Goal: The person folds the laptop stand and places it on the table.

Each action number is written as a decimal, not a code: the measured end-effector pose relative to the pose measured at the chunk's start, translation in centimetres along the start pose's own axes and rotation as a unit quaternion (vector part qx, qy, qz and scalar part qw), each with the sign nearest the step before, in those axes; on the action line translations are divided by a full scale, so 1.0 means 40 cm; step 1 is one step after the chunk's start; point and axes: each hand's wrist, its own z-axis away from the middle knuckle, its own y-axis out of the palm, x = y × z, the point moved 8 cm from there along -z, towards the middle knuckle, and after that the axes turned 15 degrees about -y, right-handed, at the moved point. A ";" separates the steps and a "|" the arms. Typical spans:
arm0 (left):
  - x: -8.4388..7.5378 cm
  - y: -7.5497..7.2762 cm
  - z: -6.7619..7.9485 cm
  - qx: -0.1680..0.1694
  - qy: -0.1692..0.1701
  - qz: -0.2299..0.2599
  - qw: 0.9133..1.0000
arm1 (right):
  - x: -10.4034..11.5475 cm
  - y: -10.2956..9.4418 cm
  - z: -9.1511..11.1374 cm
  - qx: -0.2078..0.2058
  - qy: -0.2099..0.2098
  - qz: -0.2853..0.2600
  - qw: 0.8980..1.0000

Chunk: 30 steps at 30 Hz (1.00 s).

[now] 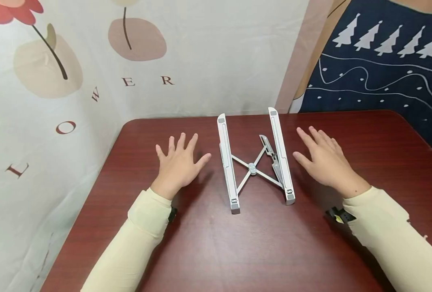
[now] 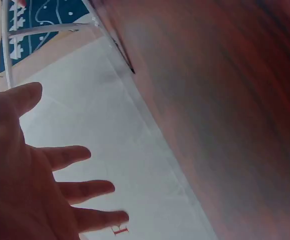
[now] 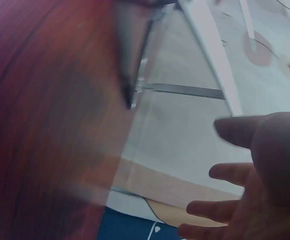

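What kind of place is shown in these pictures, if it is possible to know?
Perhaps a desk corner in a home, though this is not certain. A reddish-brown table stands against a pale sheet printed with flowers and letters, and a folding stand sits on top.

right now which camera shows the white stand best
The head view: the white stand fits whole in frame, nothing in front of it. The left wrist view catches only part of it in the top left corner; the right wrist view shows parts, cut off by the top edge.
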 end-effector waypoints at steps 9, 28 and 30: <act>-0.055 -0.048 0.061 0.011 0.042 0.123 0.991 | 0.029 0.001 0.027 -0.014 0.011 -0.158 0.987; -0.119 0.000 0.129 0.096 0.097 0.052 0.989 | 0.053 0.119 0.040 0.142 -0.022 -0.316 0.938; -0.121 0.006 0.132 0.103 0.102 0.050 0.988 | 0.054 0.124 0.042 0.150 -0.026 -0.320 0.935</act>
